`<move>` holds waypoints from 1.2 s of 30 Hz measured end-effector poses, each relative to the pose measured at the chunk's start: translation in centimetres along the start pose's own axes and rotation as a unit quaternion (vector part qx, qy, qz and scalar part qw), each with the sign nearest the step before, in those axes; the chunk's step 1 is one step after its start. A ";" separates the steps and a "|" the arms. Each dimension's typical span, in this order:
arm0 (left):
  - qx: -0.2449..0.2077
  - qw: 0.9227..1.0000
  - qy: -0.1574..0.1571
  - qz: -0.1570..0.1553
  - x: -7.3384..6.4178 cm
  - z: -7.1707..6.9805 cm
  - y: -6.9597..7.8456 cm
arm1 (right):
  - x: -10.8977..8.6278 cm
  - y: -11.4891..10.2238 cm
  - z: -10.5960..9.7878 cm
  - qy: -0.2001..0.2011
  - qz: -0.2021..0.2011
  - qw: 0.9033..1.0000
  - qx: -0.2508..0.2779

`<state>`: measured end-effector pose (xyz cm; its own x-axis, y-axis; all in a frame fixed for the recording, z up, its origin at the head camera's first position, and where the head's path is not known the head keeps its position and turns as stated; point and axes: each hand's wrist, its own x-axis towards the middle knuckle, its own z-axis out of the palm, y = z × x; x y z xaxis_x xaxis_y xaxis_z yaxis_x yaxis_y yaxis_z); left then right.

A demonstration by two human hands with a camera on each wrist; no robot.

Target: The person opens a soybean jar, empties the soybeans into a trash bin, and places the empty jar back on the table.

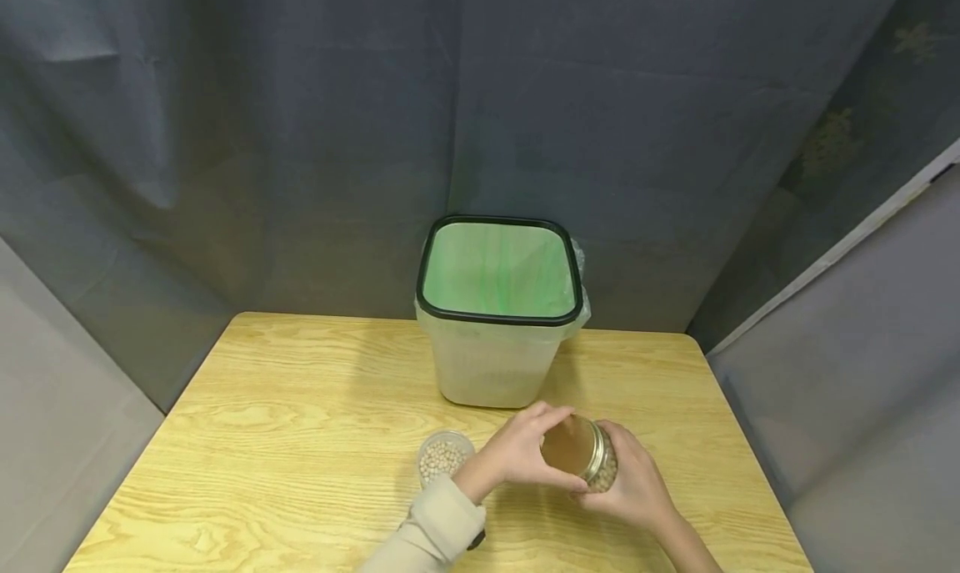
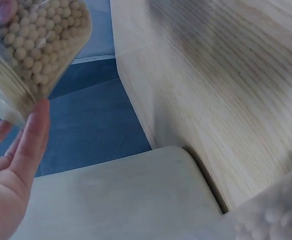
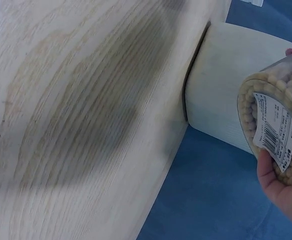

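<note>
A clear jar (image 1: 603, 466) of pale round beans is held tilted over the table, its gold-coloured lid (image 1: 567, 446) facing left. My right hand (image 1: 633, 485) grips the jar's body. Around the lid curve the thumb and fingers of my left hand (image 1: 525, 452). In the left wrist view, left fingertips touch the lid end, with beans packed in the jar (image 2: 45, 42) above. A barcode label (image 3: 277, 127) shows on the jar's base in the right wrist view, close to the right hand (image 3: 281, 195). Left of my left wrist stands a clear tub (image 1: 442, 456) of similar beans, partly hidden by the arm.
Behind the hands stands a pale bin (image 1: 491, 364) with a black rim, green inside, a clear bag bulging at its right. The wooden table (image 1: 285, 439) ends at a dark curtain (image 1: 337, 156). A small dark object (image 1: 477, 540) shows beside the left cuff.
</note>
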<state>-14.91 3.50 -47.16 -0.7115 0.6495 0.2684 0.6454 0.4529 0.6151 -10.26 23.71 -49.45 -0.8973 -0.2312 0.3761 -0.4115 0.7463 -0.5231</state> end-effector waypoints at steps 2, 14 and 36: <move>0.010 1.000 0.000 -0.002 0.0 0.0 0.1 | 0.0 0.0 0.0 0.000 0.002 1.000 0.002; -0.010 0.988 -0.036 0.152 0.7 -0.3 -0.7 | -0.2 0.2 0.1 0.007 -0.002 1.000 0.009; 0.005 0.993 0.041 -0.111 0.7 0.7 1.0 | -0.4 -0.7 1.2 0.074 -0.005 0.997 0.001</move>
<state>-14.55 4.83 -46.89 -0.8568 0.4810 0.1857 0.4717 0.5860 0.6589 -9.81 22.49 -50.15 -0.8597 -0.1431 0.4904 -0.4207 0.7430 -0.5206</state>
